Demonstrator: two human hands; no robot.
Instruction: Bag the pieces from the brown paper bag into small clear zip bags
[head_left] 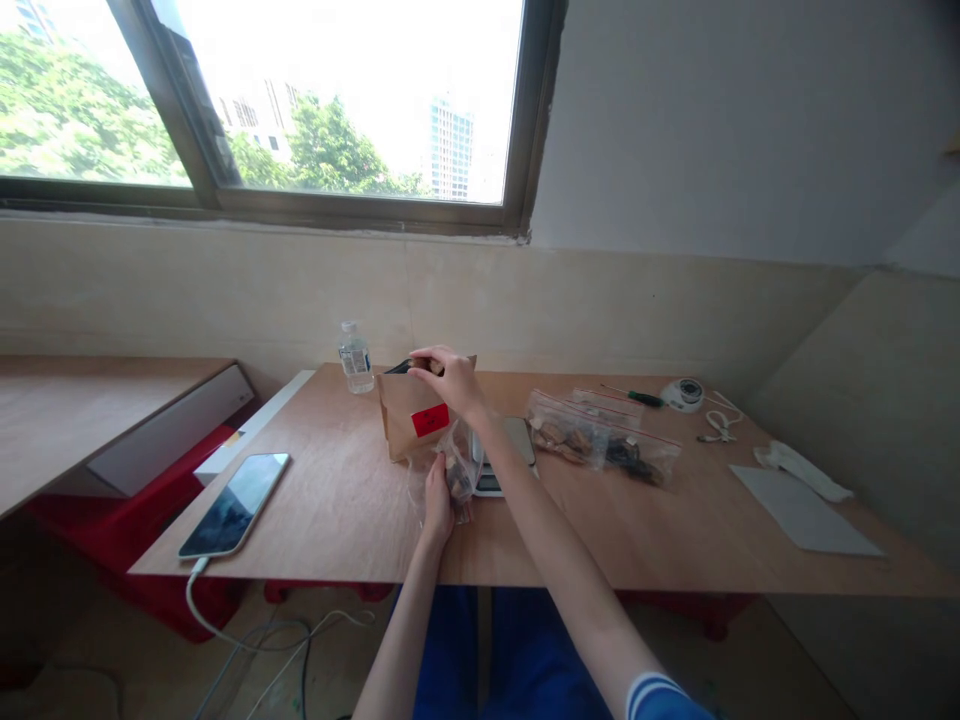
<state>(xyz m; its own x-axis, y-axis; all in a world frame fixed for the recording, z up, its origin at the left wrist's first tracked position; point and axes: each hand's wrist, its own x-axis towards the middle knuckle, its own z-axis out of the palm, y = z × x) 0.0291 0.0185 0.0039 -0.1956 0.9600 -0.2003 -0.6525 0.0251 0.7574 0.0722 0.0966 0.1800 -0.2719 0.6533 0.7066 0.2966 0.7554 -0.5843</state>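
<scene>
The left hand (439,500) is clamping a clear plastic bag (459,472) containing brownish pieces, while the right hand (439,375) is pinching a brown piece (428,365) at the kraft paper bag's (397,415) mouth. Rightward on the tabletop (337,500), zip bags (600,420) are holding brown and dark pieces.

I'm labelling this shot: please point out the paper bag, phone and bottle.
Paper bag (401,414): head view, its brown front.
Phone (235,506): head view, its dark screen.
Bottle (356,360): head view, its labelled side.

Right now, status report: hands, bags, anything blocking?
Left hand holding clear plastic bag. Right hand at top of paper bag, grasp unclear. Right forearm partly hiding scale.
</scene>
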